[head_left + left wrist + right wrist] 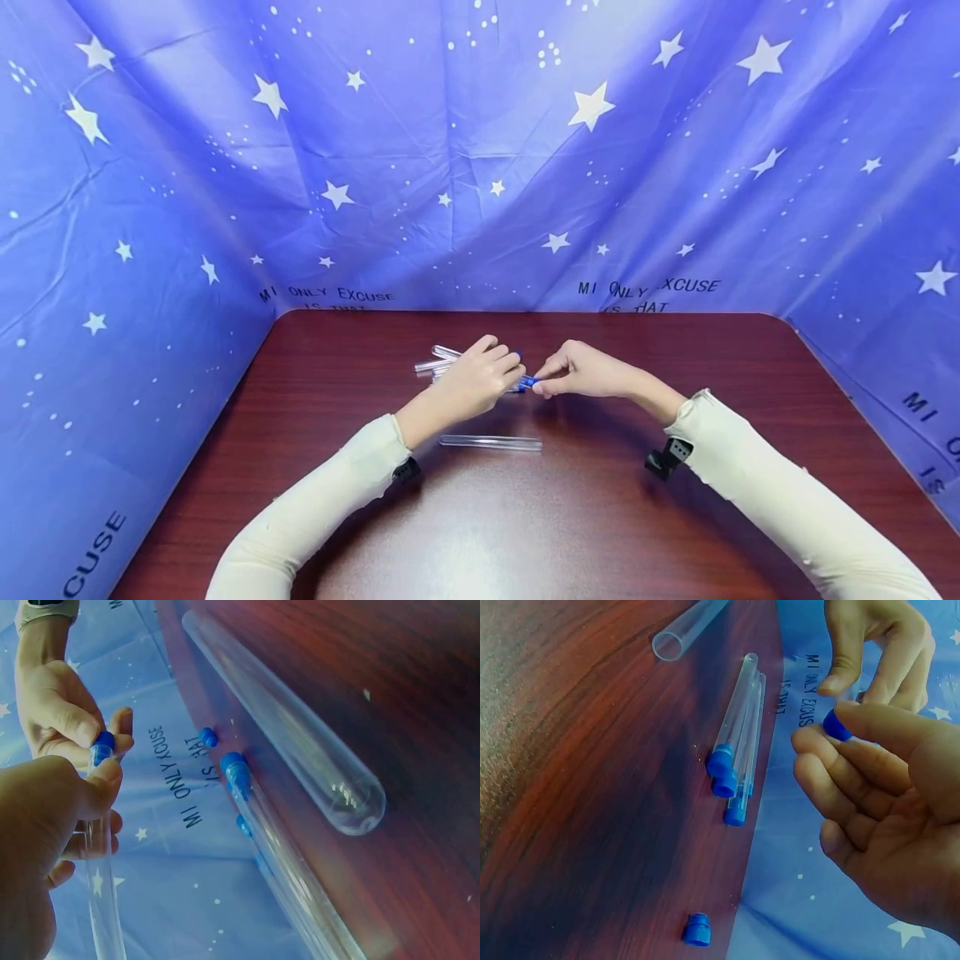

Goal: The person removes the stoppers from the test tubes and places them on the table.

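My left hand [480,379] grips a clear tube [101,885] near its mouth, thumb and curled fingers round it. Thumb and index finger of my right hand [588,371] pinch the blue cap [835,726] at that tube's end; the cap sits in the mouth. Nearer the table's front lies an uncapped clear tube [491,442]. Several tubes with blue caps [720,760] lie together on the table, partly hidden behind my left hand in the head view. One loose blue cap [697,930] rests on the table, apart from them.
The dark red wooden table [675,517] has its back edge against a blue curtain [450,150] with white stars and printed words. More curtain hangs along the left and right sides. A black strap device [667,458] is at my right sleeve.
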A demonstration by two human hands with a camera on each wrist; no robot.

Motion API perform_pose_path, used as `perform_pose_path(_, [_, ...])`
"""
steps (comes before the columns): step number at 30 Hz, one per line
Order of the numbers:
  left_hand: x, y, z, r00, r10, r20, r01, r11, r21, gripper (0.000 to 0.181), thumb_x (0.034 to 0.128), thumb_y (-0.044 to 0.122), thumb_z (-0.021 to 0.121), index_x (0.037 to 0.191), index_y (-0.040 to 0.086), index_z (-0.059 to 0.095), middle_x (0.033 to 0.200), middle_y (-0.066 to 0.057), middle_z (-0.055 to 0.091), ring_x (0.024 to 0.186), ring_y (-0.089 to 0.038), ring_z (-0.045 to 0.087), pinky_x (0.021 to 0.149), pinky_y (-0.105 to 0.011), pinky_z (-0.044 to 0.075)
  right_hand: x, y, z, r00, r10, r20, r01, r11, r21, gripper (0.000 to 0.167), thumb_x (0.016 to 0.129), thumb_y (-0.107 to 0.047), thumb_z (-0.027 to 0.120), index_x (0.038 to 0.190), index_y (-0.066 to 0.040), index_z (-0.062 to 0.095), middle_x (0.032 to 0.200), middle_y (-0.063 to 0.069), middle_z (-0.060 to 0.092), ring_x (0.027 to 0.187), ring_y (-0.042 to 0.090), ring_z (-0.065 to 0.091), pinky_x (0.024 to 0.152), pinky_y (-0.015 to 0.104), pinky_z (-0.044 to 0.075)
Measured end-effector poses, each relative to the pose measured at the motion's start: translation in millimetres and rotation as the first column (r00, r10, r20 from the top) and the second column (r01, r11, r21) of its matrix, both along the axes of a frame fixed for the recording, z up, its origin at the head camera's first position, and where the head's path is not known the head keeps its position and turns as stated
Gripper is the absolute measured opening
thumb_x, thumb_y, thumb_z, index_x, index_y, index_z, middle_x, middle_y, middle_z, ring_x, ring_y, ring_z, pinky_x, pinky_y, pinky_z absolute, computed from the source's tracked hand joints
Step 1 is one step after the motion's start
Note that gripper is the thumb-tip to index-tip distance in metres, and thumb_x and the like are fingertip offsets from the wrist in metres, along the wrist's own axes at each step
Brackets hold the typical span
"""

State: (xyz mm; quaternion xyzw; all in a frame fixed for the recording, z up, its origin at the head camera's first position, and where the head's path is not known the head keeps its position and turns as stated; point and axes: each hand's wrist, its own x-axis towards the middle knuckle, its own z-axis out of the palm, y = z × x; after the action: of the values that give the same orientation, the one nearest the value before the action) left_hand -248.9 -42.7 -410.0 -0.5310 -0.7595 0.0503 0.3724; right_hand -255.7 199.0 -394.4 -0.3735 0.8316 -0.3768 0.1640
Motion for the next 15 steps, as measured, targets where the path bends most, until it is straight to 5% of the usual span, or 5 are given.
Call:
perform_pose_path(6, [1.7, 2.0, -2.5, 1.000, 0.027, 0.016, -0.027, 0.999, -0.018, 0.009, 0.0919, 0.020, 0.070, 0.096, 0.015, 0.077, 0.089, 0.005, 0.071, 0.084, -0.015, 0.063, 0.090, -0.033, 0.045, 6.7, -5, -0.9, 0.971, -0.037, -0.235, 0.046, 0.998, 0.032, 0.010, 0.091, -0.009, 0.074, 0.092, -0.002, 0.081, 0.078, 0.004, 0.076, 0.065, -0.003, 0.050, 0.057, 0.016, 0.041])
perform_pose_path(9, [2.5, 3.1, -4.1, 0.999, 0.042, 0.015, -0.042, 0.998, -0.038, 0.011, 0.0912, 0.023, 0.072, 0.096, 0.015, 0.077, 0.090, 0.006, 0.072, 0.085, -0.014, 0.064, 0.091, -0.032, 0.045, 12.2, -6, -5.5, 0.935, -0.057, -0.349, 0.072, 0.997, 0.032, 0.008, 0.089, -0.008, 0.075, 0.090, -0.003, 0.081, 0.076, 0.000, 0.074, 0.065, 0.000, 0.052, 0.057, 0.017, 0.042])
perform_pose_path(12, [3.5, 4.3, -4.1, 0.998, 0.061, 0.011, -0.060, 0.997, -0.057, 0.010, 0.0906, 0.023, 0.072, 0.095, 0.015, 0.076, 0.089, 0.006, 0.073, 0.084, -0.014, 0.064, 0.089, -0.032, 0.046, 19.2, -8, -10.9, 0.860, -0.078, -0.504, 0.114, 0.993, 0.040, 0.006, 0.087, -0.009, 0.077, 0.088, -0.004, 0.081, 0.073, -0.003, 0.070, 0.063, 0.005, 0.053, 0.059, 0.021, 0.043])
perform_pose_path(15, [2.5, 5.4, -2.8, 0.997, 0.074, 0.014, -0.073, 0.995, -0.072, 0.007, 0.0876, 0.019, 0.073, 0.093, 0.015, 0.075, 0.087, 0.006, 0.073, 0.083, -0.013, 0.064, 0.087, -0.031, 0.045, 24.7, -11, -16.0, 0.748, -0.092, -0.657, 0.157, 0.987, 0.041, 0.005, 0.084, -0.011, 0.079, 0.085, -0.006, 0.079, 0.068, -0.004, 0.062, 0.062, 0.012, 0.050, 0.062, 0.027, 0.041])
